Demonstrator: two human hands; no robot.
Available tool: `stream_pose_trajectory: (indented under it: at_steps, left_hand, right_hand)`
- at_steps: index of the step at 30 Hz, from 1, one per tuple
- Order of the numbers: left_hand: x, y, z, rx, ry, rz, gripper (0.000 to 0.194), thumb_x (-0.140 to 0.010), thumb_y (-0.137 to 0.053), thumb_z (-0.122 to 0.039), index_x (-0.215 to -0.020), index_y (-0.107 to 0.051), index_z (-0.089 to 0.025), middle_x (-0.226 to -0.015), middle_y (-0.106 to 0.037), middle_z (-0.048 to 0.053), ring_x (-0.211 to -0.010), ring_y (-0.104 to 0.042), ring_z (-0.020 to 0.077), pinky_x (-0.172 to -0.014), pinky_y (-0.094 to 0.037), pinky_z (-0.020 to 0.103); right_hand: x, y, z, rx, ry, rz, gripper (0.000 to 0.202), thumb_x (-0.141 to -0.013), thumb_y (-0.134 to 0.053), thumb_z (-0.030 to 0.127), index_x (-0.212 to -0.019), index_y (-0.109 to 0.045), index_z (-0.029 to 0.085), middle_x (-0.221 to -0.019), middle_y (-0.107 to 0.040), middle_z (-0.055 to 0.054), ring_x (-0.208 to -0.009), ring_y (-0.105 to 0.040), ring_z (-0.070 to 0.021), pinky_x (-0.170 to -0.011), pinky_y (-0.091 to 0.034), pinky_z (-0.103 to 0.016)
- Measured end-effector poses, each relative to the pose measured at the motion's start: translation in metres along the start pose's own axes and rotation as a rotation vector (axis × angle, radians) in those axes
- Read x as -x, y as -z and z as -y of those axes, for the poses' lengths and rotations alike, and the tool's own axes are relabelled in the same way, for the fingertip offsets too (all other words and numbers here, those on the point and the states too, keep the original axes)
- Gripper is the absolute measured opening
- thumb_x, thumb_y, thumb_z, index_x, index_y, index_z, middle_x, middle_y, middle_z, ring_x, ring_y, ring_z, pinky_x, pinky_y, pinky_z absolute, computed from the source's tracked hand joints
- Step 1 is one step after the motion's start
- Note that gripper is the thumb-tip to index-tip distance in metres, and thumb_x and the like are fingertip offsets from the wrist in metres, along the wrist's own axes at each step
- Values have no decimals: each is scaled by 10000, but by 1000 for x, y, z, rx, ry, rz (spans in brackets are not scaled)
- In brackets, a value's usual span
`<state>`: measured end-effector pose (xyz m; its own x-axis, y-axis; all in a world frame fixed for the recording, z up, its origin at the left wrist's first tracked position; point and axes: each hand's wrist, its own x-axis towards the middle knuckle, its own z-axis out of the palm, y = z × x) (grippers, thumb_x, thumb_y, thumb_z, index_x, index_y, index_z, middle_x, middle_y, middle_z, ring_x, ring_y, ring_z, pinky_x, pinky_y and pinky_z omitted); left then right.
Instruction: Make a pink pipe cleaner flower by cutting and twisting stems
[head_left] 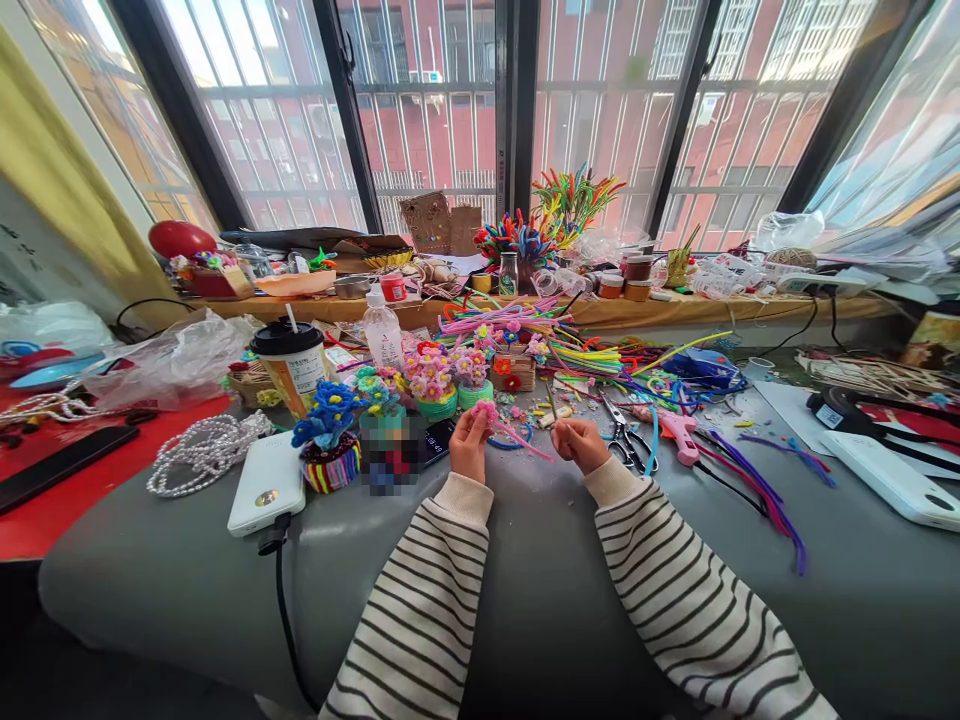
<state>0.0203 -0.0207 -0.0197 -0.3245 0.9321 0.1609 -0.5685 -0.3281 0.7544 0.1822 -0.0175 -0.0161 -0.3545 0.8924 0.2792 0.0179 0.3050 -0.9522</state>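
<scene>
A pink pipe-cleaner flower point(486, 411) is pinched in the fingers of my left hand point(469, 445), its pink stem ends trailing right toward my other hand. Slightly to the right, my right hand point(581, 443) is closed around a thin, pointed, dark tool point(551, 398) that sticks up from the fingers; its exact kind is unclear. Both hands are just above the grey table point(540, 580). Black-handled scissors point(628, 432) lie right of my right hand, with a pink glue gun point(682, 436) beyond them.
Pots of pipe-cleaner flowers point(429, 375) stand left of my hands, near a lidded drink cup point(291, 362) and a white power bank point(267, 484) with a cable. Loose pipe cleaners point(517, 318) heap behind. Purple pipe cleaners point(757, 480) and another white device point(892, 478) lie right.
</scene>
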Motion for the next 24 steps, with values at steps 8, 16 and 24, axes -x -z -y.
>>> stream_pose_trajectory:
  at_steps: [8,16,24]
  left_hand:
    - [2,-1,2,-134,64,20,201,-496,-613,-242,-630,-521,-123,-532,-545,-26,-451,-489,58,-434,-390,180]
    - [4,-2,3,-229,42,89,203,-496,-612,-257,-613,-519,-120,-500,-541,-23,-429,-479,61,-398,-357,170]
    - [3,0,6,-280,58,132,223,-513,-602,-264,-677,-553,-122,-560,-556,-9,-477,-489,68,-450,-381,186]
  right_hand:
    - [-2,-8,-5,173,-99,163,422,-635,-386,525,-512,-487,134,-374,-291,61,-343,-247,-38,-360,-174,-184]
    - [0,-14,-2,532,40,265,522,-682,-224,568,-560,-498,140,-492,-403,22,-455,-342,-66,-432,-259,-189]
    - [1,-18,3,549,61,265,491,-659,-270,577,-509,-439,141,-487,-412,15,-450,-341,-73,-427,-252,-196]
